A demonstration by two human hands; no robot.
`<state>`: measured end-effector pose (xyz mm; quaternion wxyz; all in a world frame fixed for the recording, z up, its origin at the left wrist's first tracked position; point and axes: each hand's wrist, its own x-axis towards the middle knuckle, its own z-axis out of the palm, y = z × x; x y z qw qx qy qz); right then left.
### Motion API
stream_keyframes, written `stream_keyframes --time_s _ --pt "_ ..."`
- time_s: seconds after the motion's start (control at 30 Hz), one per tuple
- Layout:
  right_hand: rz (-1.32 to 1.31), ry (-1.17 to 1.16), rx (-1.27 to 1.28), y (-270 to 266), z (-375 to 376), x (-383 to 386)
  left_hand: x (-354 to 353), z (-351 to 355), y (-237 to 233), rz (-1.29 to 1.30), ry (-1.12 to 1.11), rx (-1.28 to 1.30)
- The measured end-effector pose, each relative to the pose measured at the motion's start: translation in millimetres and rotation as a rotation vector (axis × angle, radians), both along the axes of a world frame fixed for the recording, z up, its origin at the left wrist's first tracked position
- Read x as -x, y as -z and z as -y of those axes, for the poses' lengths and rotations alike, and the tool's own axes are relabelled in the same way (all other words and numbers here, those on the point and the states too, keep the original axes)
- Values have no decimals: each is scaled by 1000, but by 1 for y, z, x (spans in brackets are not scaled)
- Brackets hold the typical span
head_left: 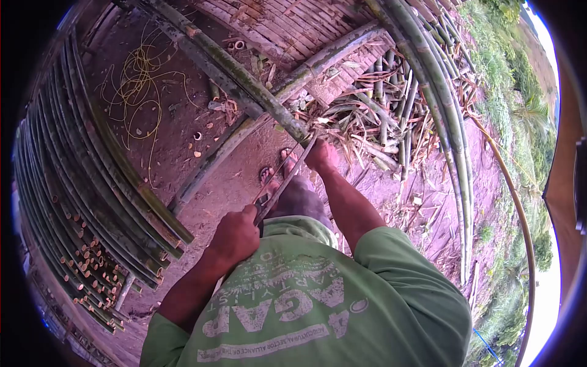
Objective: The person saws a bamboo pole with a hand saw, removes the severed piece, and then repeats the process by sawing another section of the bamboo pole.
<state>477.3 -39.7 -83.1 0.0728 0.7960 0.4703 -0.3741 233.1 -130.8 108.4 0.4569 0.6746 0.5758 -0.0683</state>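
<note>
**Bamboo pole braced on a crosspiece, long tool at its end**

The bamboo pole (278, 112) is laid over a crossing pole (208, 166), apparently to keep its end raised. A long, narrow, saw-like tool (292, 176) is clamped by one end in the left hand (235, 235), elbow bent near the torso. The right hand (322, 156) is curled closed beside the pole's end, arm extended; what is gripped there cannot be told.

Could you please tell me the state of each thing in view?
Left hand: closed on the long tool
Long tool: slanted, far end by the bamboo pole's end
Right hand: curled beside that end, grip unclear
Bamboo pole: crosses over another pole
Yellow cord: loosely tangled on the ground
Poles on the left: stacked lengthwise
Green shirt: worn, print patchy
</note>
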Motion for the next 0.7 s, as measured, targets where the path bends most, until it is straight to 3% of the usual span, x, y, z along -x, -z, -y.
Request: stream_keyframes --time_s 0.1,0.17,0.23,0.33,0.4,0.43,0.5,0.53,0.57,0.6,0.67,0.7 --pt "-20 16 40 2 0 1 -24 -25 18 7 -98 10" --pt "-18 -45 129 13 3 6 -59 -56 98 16 16 -77" --pt "-20 -259 196 5 27 13 -84 -93 112 -98 116 64" --pt "23 -32 274 44 81 -55 -40 -59 131 -151 79 19" --pt "71 167 297 58 133 -125 6 -33 122 -172 34 115" --pt "98 333 425 53 151 -155 27 -19 116 -201 45 143" --pt "3 611 426 145 233 -253 71 13 126 -317 19 265" --pt "-20 965 416 45 200 -246 84 25 122 -352 45 249" --pt "-128 1062 224 61 220 -295 97 39 124 -389 26 256" --pt "-176 1154 161 26 200 -324 107 49 126 -429 5 265" --pt "74 964 -1 -7 139 -425 116 59 121 -485 43 297" --pt "-37 1026 -363 -45 90 -440 118 62 120 -513 61 317"
